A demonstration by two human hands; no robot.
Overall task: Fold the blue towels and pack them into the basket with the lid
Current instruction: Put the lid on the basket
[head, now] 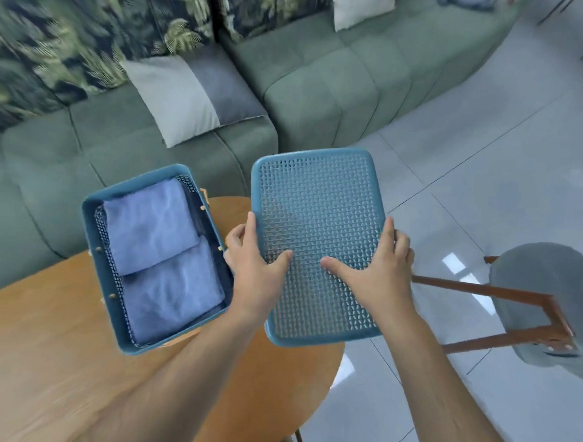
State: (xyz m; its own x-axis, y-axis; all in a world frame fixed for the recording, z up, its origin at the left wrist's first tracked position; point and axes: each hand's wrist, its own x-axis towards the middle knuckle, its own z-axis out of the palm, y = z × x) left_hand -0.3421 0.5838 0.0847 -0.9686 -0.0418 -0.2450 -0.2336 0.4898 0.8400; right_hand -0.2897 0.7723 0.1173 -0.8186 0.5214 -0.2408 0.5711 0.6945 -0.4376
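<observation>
Two folded blue towels [162,252] already lie in the basket [93,209] on the bench [60,361]. Just right of the basket, the left hand [255,262] and right hand [371,274] grip the lid [317,202], fingers curled round its edges; by my reckoning only closing remains.

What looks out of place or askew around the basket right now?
Nothing stands out. Two folded blue towels lie flat in the basket; the left hand and right hand hold the lid beside it, not yet on.
</observation>
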